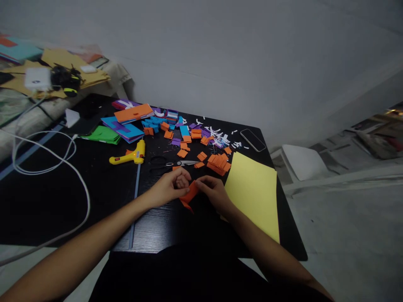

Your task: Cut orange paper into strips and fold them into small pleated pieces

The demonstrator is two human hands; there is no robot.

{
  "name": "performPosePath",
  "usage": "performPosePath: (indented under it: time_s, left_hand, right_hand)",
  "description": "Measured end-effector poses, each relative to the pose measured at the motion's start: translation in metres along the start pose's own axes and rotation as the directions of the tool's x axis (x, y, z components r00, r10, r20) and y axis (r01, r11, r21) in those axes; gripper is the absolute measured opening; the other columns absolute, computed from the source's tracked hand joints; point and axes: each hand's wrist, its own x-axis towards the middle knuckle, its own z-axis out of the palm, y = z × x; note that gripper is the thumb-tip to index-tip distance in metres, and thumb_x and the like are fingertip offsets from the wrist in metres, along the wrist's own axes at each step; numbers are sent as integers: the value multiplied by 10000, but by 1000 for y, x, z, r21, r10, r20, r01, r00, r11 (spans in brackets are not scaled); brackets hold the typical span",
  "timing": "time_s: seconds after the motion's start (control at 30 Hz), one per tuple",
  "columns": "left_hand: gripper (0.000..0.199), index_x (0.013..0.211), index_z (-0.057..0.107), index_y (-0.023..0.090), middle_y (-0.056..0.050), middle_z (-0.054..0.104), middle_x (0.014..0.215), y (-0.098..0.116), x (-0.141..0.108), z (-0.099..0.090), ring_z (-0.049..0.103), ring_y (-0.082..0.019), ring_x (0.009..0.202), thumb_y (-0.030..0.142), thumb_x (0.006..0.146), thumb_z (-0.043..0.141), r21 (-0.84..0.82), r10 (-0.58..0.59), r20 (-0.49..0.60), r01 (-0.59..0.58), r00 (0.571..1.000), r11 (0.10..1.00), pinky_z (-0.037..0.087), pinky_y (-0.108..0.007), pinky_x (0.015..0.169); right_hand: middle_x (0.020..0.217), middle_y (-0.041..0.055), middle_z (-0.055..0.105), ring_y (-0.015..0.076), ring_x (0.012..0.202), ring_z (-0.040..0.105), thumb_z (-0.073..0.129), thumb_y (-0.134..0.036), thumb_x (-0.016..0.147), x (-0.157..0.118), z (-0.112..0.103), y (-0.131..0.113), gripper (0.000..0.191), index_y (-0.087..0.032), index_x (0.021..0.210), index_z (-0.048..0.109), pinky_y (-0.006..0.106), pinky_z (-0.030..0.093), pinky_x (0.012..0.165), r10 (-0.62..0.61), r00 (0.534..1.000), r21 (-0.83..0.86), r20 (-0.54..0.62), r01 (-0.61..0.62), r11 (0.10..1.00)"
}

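Note:
A folded piece of orange paper [190, 193] is held between my two hands above the black table, a loose flap hanging from its lower end. My left hand [172, 184] has curled fingers, with the thumb and fingertips closed at the paper's left side. The thumb and fingers of my right hand [214, 189] pinch its upper right corner. Just beyond my hands lie scissors [185, 162] with dark handles. Several small folded orange paper pieces [218, 163] are gathered past my right hand. Beside my right forearm are yellow sheets [255, 188].
A yellow glue gun [129, 156] lies left of the scissors. Folded coloured papers [126, 126] and white paper scraps [220, 137] cover the table's far side, with a phone [252, 139] at the right. A white cable [83, 184] loops across the left. A white stool [302, 161] stands at right.

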Motion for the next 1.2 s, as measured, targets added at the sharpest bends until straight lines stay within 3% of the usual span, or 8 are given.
performPosePath:
  time_s: [0.43,0.6,0.8,1.03,1.2]
  left_hand:
    - [286,974,583,189,58,573,732,4,1,-1,517,-96,642,232,740,741,17,1,-29,0,1000,1000,431,-234,640]
    - [251,984,597,182,56,556,712,3,0,-2,523,-103,643,257,786,732,43,-9,14,8,1000,999,423,-224,620]
    - [211,899,625,175,46,529,681,3,-2,-3,489,-110,622,383,934,629,204,42,3,-42,999,978,368,-225,581]
    - [249,876,625,166,46,539,639,5,-2,-3,487,-114,595,387,973,565,343,42,46,-55,998,938,338,-233,564]
    - [284,894,614,169,48,521,661,5,-3,-4,471,-116,611,419,1000,528,381,75,60,-92,995,920,334,-241,581]
  right_hand:
    - [807,20,749,178,752,671,747,-450,840,1,0,3,256,-195,864,753,311,533,753,-17,999,-39,40,18,999]
    - [792,26,755,184,739,680,750,-469,843,-1,0,2,277,-193,861,755,308,541,726,-39,998,-54,51,42,998]
    - [775,22,745,168,711,663,728,-434,861,-4,3,4,249,-187,858,764,287,524,691,-46,993,-79,106,55,995]
    - [756,18,729,163,694,657,715,-406,864,-6,6,6,225,-184,851,753,280,512,671,-41,991,-113,126,55,992]
    - [752,13,714,165,672,667,720,-431,853,-6,5,3,246,-186,855,723,291,541,673,-28,990,-36,135,34,999]
